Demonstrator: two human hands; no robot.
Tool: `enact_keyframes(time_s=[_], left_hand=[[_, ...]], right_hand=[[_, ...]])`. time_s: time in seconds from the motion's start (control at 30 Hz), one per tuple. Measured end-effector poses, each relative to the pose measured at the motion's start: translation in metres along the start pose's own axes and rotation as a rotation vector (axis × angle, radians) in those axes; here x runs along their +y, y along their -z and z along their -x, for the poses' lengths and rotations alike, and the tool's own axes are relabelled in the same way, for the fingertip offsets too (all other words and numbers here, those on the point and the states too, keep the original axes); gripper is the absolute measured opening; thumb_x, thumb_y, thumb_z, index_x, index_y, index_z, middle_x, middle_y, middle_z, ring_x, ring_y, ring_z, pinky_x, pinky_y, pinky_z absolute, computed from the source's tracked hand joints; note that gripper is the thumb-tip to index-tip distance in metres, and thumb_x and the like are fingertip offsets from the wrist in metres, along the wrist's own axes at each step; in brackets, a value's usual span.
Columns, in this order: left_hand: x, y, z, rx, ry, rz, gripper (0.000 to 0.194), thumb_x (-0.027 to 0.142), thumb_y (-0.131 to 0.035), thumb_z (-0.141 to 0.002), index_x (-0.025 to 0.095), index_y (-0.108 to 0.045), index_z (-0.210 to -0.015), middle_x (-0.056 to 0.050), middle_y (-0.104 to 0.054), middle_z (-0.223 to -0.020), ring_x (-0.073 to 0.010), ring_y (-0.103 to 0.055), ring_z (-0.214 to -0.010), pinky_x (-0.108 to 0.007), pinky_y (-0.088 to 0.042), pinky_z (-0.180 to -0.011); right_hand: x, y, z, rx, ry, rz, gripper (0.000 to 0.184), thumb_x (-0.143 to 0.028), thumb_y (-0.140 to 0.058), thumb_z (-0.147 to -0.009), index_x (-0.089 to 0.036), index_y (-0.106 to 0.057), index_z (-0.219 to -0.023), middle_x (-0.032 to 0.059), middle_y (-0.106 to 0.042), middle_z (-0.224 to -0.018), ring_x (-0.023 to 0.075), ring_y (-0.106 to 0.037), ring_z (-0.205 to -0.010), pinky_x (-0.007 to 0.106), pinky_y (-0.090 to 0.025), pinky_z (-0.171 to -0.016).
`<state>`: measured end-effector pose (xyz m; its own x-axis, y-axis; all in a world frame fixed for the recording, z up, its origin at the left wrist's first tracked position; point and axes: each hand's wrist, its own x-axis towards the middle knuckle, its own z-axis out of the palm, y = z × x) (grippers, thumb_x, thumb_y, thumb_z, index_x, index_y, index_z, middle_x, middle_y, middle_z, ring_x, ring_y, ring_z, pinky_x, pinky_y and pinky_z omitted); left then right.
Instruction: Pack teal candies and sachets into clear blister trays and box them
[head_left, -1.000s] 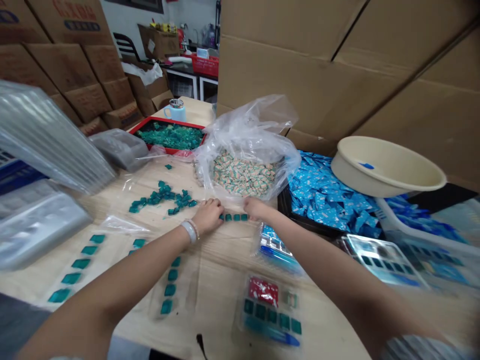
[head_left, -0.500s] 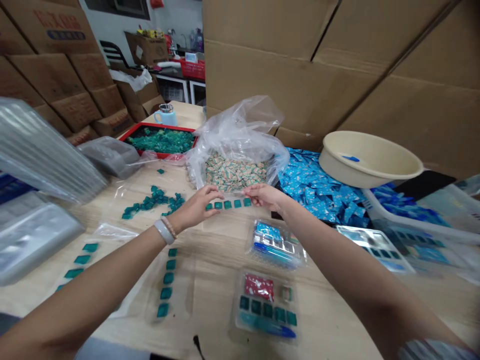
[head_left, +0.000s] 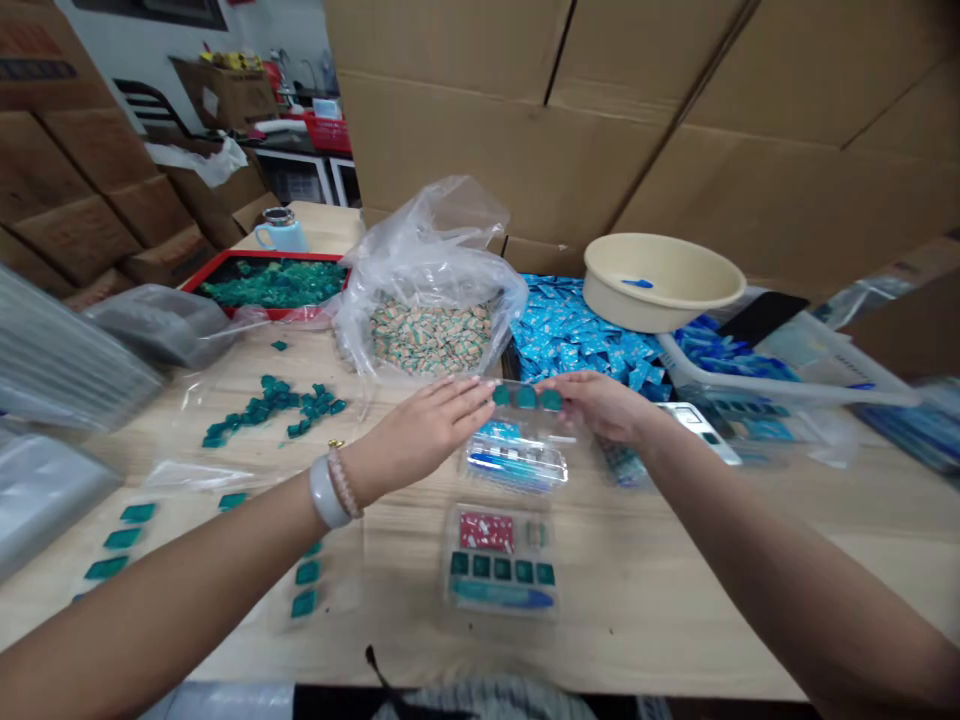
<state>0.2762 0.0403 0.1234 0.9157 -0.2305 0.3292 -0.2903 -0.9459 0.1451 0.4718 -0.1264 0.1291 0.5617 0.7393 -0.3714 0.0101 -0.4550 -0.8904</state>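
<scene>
Between my hands, raised above the table, is a row of teal squares (head_left: 526, 398) on what looks like a clear strip. My left hand (head_left: 431, 425) pinches its left end and covers part of it. My right hand (head_left: 600, 402) grips the right end between thumb and fingers. Just below the row lies a clear compartment tray (head_left: 516, 466) with a blue packet and a blue pen-like item. Closer to me is another clear tray (head_left: 501, 562), holding a red packet, a row of dark teal squares and a blue pen-like item.
Loose teal pieces (head_left: 274, 402) and rows of teal squares (head_left: 122, 539) lie on the left. Behind are a red-rimmed tray (head_left: 202, 275), a plastic bag (head_left: 431, 235) of small packets, blue packets (head_left: 574, 325) and a cream basin (head_left: 664, 310). Cardboard boxes (head_left: 480, 140) wall the back.
Both hands have lifted the row of teal squares off the table and carried it right, over the tray with the blue packet. The view has turned to the right.
</scene>
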Motion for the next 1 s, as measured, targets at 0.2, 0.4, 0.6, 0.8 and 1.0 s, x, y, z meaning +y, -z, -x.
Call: enact_keyframes(time_s=[0.2, 0.4, 0.6, 0.8, 1.0], left_hand=[[0.008, 0.001, -0.028, -0.192, 0.022, 0.530, 0.038, 0.007, -0.038, -0.078, 0.018, -0.051, -0.112, -0.007, -0.051, -0.120, -0.0157, -0.046, -0.111, -0.031, -0.037, -0.093], [-0.009, -0.024, -0.061, -0.340, 0.466, 1.133, 0.020, 0.018, -0.057, -0.067, 0.016, -0.060, -0.087, -0.002, -0.063, -0.082, -0.0132, -0.057, -0.073, -0.023, -0.045, -0.066], [-0.022, -0.084, -0.062, -0.231, 0.969, 0.979, 0.018, 0.019, -0.057, -0.062, 0.011, -0.052, -0.078, 0.005, -0.046, -0.054, -0.0080, -0.046, -0.047, -0.019, -0.035, -0.045], [-0.030, -0.102, -0.053, -0.280, 0.795, 0.574, 0.017, 0.029, -0.053, -0.066, 0.014, -0.052, -0.060, 0.001, -0.050, -0.053, -0.0110, -0.046, -0.050, -0.022, -0.031, -0.047], [-0.027, -0.098, -0.044, -0.288, 0.736, 0.687, 0.009, 0.024, -0.055, -0.063, 0.015, -0.056, -0.065, -0.001, -0.058, -0.060, -0.0129, -0.051, -0.055, -0.022, -0.036, -0.053]], right_hand=[[0.047, 0.005, 0.064, 0.012, 0.371, 0.169, 0.063, -0.050, -0.060, -0.064, -0.029, -0.042, -0.121, 0.0034, -0.039, -0.130, 0.0227, -0.037, -0.117, 0.037, -0.032, -0.095], [0.076, -0.009, 0.050, 0.198, 0.128, -0.227, 0.035, -0.045, -0.063, -0.062, -0.019, -0.058, -0.085, 0.0037, -0.063, -0.077, 0.0157, -0.058, -0.063, 0.030, -0.046, -0.061], [0.099, -0.016, 0.021, 0.316, -0.088, -0.143, 0.039, -0.046, -0.061, -0.058, -0.016, -0.052, -0.081, -0.0031, -0.051, -0.052, 0.0107, -0.047, -0.037, 0.024, -0.037, -0.036], [0.117, -0.016, 0.009, 0.363, -0.104, 0.124, 0.041, -0.042, -0.056, -0.063, -0.013, -0.058, -0.092, -0.0053, -0.044, -0.046, 0.0098, -0.042, -0.034, 0.021, -0.031, -0.030], [0.121, -0.023, 0.014, 0.258, -0.131, 0.111, 0.040, -0.040, -0.050, -0.067, -0.016, -0.058, -0.097, -0.0062, -0.042, -0.043, 0.0099, -0.038, -0.027, 0.023, -0.030, -0.026]])
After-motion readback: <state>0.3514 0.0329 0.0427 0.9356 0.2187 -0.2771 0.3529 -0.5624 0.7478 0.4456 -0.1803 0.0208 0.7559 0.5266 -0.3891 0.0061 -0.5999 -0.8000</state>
